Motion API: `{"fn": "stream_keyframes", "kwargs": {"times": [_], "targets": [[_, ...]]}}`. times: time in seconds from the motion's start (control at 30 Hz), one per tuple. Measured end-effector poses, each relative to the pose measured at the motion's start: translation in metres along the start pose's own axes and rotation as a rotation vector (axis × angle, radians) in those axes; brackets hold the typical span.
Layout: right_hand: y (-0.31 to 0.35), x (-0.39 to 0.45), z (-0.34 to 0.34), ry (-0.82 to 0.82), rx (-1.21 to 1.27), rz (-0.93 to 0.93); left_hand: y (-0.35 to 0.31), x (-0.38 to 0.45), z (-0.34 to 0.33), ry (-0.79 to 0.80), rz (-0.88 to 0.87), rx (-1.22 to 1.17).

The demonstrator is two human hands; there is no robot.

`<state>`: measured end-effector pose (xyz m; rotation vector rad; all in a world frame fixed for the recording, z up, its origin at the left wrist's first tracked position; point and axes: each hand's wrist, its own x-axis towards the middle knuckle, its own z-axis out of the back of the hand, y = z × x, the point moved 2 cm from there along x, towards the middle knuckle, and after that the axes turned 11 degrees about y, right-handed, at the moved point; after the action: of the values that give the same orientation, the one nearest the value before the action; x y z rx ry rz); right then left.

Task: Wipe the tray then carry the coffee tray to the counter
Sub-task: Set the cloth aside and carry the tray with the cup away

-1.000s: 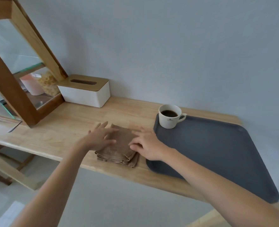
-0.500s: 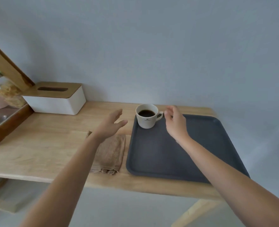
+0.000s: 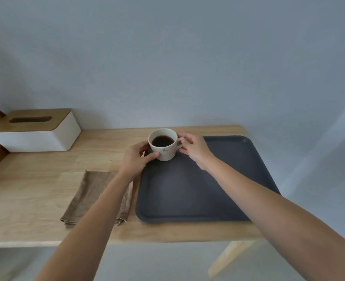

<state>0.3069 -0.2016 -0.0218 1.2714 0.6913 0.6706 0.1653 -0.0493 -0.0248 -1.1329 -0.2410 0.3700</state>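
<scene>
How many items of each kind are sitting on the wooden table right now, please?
Coffee cup: 1
Tray: 1
Folded brown cloth: 1
Tissue box: 1
Total: 4

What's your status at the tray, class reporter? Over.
Left hand and right hand both clasp the coffee cup on the tray's far left corner. Tray not yet wiped. Cloth lies folded beside the tray, untouched.
</scene>
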Motion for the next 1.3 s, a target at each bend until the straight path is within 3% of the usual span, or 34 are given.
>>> {"fn": "stream_keyframes", "kwargs": {"times": [0.47, 0.9, 1.0, 1.13, 1.23, 1.3], "targets": [[-0.005, -0.085, 0.081, -0.068, 0.04, 0.041, -0.046, -0.018, -0.086, 0.079, -0.082, -0.02], [-0.016, -0.108, 0.091, -0.053, 0.051, -0.021, -0.051, -0.024, -0.103, 0.138, -0.009, 0.062], [-0.017, -0.116, 0.099, -0.114, -0.194, -0.009, -0.051, -0.028, -0.097, 0.14, 0.012, 0.223], [-0.03, -0.131, 0.133, -0.406, -0.759, 0.002, -0.037, -0.037, -0.064, -0.104, 0.094, 0.544], [-0.049, -0.139, 0.154, -0.414, -0.894, -0.171, -0.018, -0.04, -0.044, -0.147, 0.301, 0.719], [-0.055, -0.142, 0.156, -0.378, -0.905, -0.2, -0.01, -0.042, -0.043, -0.14, 0.309, 0.824]]}}
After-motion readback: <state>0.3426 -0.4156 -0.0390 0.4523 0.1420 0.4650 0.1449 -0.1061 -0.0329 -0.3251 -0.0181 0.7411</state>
